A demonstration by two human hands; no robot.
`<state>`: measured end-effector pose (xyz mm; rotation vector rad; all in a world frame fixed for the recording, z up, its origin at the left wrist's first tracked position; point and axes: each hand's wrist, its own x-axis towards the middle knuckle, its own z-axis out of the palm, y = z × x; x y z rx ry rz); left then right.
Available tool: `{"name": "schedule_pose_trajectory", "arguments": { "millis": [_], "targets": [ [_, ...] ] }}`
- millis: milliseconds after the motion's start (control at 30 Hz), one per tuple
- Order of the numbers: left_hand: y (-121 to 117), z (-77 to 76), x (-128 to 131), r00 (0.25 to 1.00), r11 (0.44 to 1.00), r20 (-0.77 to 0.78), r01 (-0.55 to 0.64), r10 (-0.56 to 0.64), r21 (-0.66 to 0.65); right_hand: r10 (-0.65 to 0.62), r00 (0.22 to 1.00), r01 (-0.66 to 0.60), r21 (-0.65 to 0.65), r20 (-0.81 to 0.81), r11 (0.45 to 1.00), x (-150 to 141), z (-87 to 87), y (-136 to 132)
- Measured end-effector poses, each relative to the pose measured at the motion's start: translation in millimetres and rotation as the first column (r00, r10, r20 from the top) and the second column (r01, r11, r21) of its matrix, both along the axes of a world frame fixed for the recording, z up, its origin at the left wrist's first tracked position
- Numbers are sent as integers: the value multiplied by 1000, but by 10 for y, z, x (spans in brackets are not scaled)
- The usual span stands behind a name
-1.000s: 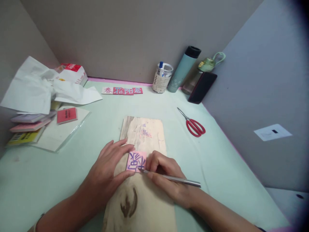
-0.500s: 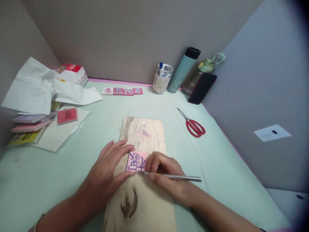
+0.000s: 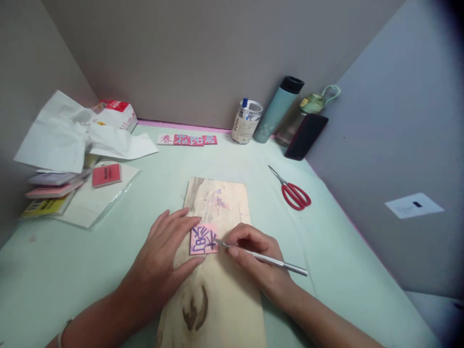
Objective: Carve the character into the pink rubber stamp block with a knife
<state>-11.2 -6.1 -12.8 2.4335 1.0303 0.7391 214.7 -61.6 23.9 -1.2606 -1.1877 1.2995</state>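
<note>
A small square pink carving block (image 3: pixel 204 239) with purple-inked mirrored characters lies on a wooden board (image 3: pixel 232 299). My left hand (image 3: pixel 163 251) steadies it from the left, forefinger at its upper edge and thumb at its lower edge. In my right hand (image 3: pixel 255 256) is a silver craft knife (image 3: pixel 273 261), gripped like a pen. The knife's blade points left, at the block's right edge beside the purple strokes. Whether the tip is cutting in or just touching, I cannot tell. Purple and pink crumbs (image 3: pixel 220 200) are scattered on the board above the block.
Red-handled scissors (image 3: pixel 295 195) lie to the right. Carved blocks (image 3: pixel 188 140) stand in a row at the back, near a pen jar (image 3: pixel 246 123), a flask (image 3: pixel 279 111), a green bottle (image 3: pixel 292 128) and a phone (image 3: pixel 307 137). Crumpled paper (image 3: pixel 54 133) and coloured packets (image 3: pixel 47 205) are at left.
The knife tip has moved up from the block's lower right corner to its right edge, and the handle now slants more steeply. My left hand stays around the block; the view has shifted slightly.
</note>
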Motion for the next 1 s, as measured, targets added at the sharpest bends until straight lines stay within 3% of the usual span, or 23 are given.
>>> {"name": "schedule_pose_trajectory", "arguments": {
  "millis": [133, 333, 500, 700, 1000],
  "targets": [
    [19, 55, -59, 997, 997, -37, 74, -75, -20, -75, 997, 74, 21, 27, 997, -34, 10, 28],
    [50, 33, -65, 999, 999, -18, 32, -32, -10, -93, 993, 88, 64, 76, 994, -9, -40, 20],
    [8, 28, -22, 987, 987, -11, 160, -160, -24, -45, 998, 40, 114, 42, 993, -1, -69, -18],
    [-26, 32, 21, 998, 999, 62, -20, 22, -32, -47, 985, 11, 216, 164, 976, -67, -14, -47],
    [-183, 43, 240, 997, 996, 36, -67, 65, 63, -107, 985, 71, 245, 135, 967, -123, -1, -52]
  ]
}}
